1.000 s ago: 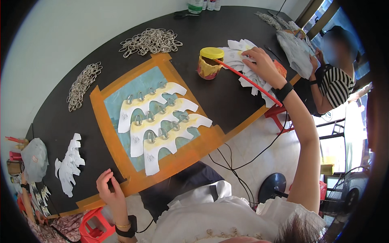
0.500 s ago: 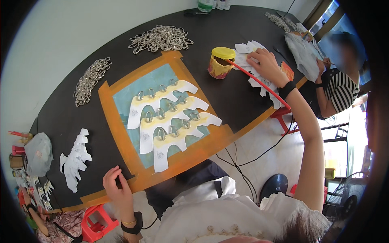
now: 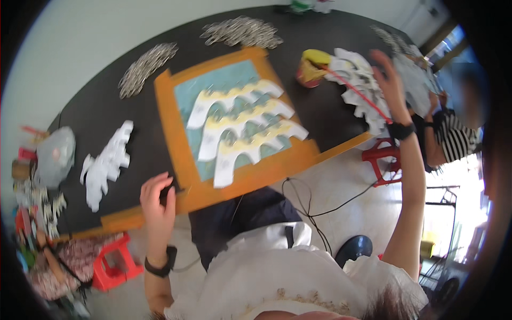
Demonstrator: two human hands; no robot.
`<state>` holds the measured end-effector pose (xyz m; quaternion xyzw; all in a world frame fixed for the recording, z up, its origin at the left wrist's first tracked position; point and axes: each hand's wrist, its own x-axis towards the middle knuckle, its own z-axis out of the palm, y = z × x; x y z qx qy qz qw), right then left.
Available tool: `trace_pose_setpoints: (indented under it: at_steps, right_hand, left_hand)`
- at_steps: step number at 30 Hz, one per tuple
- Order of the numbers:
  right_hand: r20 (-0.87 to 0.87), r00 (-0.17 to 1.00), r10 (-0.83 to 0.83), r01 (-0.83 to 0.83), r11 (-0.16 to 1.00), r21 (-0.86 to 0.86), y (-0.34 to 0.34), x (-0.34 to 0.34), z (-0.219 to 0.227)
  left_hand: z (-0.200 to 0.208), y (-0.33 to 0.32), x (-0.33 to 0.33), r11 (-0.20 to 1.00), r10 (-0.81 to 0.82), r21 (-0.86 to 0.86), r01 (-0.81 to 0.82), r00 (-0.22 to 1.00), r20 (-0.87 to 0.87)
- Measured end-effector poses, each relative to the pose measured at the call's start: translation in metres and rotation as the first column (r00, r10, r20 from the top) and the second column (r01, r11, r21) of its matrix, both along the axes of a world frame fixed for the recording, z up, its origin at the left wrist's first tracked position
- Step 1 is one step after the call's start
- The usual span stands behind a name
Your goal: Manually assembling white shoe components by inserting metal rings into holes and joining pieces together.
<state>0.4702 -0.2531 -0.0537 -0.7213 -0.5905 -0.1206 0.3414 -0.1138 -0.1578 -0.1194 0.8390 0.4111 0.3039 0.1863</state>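
Observation:
My right hand [image 3: 390, 85], blurred, is by the right edge of a pile of white scalloped paper pieces [image 3: 358, 74]; its fingers are apart and nothing shows in them. My left hand [image 3: 158, 196] rests near the table's front edge, thumb and fingers apart, holding nothing. Between the hands, three overlapping white scalloped pieces [image 3: 224, 173] lie on a blue-green sheet [image 3: 186, 96] framed with orange tape [image 3: 169, 128]. Yellowish coating runs along their upper edges, with metal loops [image 3: 229, 137] along it. A red stick [image 3: 354, 88] leans out of a yellow-rimmed tub [image 3: 308, 74] beside the pile.
Heaps of metal loops [image 3: 242, 32] [image 3: 146, 69] lie on the far side of the black table. Another stack of white pieces [image 3: 109, 165] and a plastic bag [image 3: 56, 157] are at left. A person in stripes [image 3: 456, 136] sits at right. Red stools [image 3: 114, 264] and cables stand below.
The whole view has shifted, so the table's things appear farther right and up. My right hand has moved off the paper pile toward its right edge. My left hand keeps a similar pose.

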Motion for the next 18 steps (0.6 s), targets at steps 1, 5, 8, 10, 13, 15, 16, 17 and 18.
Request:
trace_pose_setpoints:
  at_steps: [1, 5, 8, 10, 13, 15, 16, 17, 18]
  right_hand:
    - [-0.149, 0.989, -0.011, 0.03, 0.992, 0.125, -0.009, -0.011, 0.006]
    - [-0.344, 0.938, -0.04, 0.211, 0.854, 0.476, -0.066, -0.067, 0.007]
    - [-0.348, 0.937, 0.026, 0.163, 0.849, 0.503, -0.109, -0.087, -0.03]
    - [-0.335, 0.942, 0.008, 0.156, 0.874, 0.461, -0.122, -0.118, -0.045]
    - [-0.519, 0.847, 0.117, 0.06, 0.949, 0.311, -0.123, -0.161, -0.066]
    - [-0.619, 0.774, 0.138, 0.029, 0.967, 0.252, -0.124, -0.185, -0.084]
    - [-0.666, 0.731, 0.15, 0.002, 0.975, 0.221, -0.122, -0.198, -0.09]
    - [-0.711, 0.682, 0.173, -0.029, 0.977, 0.209, -0.121, -0.214, -0.093]
    - [-0.755, 0.627, 0.191, -0.062, 0.979, 0.196, -0.12, -0.226, -0.098]
  left_hand:
    - [0.004, 0.0, -0.002, 0.999, -0.021, -0.026, 0.021, 1.0, 0.012]
    - [0.03, 0.01, -0.004, 0.959, -0.087, -0.255, 0.124, 0.985, 0.15]
    - [0.049, 0.028, 0.004, 0.913, -0.103, -0.382, 0.143, 0.987, 0.124]
    - [0.058, 0.051, 0.016, 0.873, -0.171, -0.446, 0.197, 0.98, 0.099]
    - [0.049, 0.101, 0.039, 0.794, -0.181, -0.578, 0.187, 0.981, 0.068]
    - [0.039, 0.132, 0.067, 0.626, -0.133, -0.771, 0.112, 0.99, 0.035]
    - [0.032, 0.145, 0.079, 0.572, -0.142, -0.81, 0.128, 0.988, 0.056]
    - [0.026, 0.157, 0.09, 0.513, -0.153, -0.846, 0.146, 0.985, 0.078]
    - [0.028, 0.163, 0.102, 0.519, -0.152, -0.842, 0.146, 0.985, 0.077]
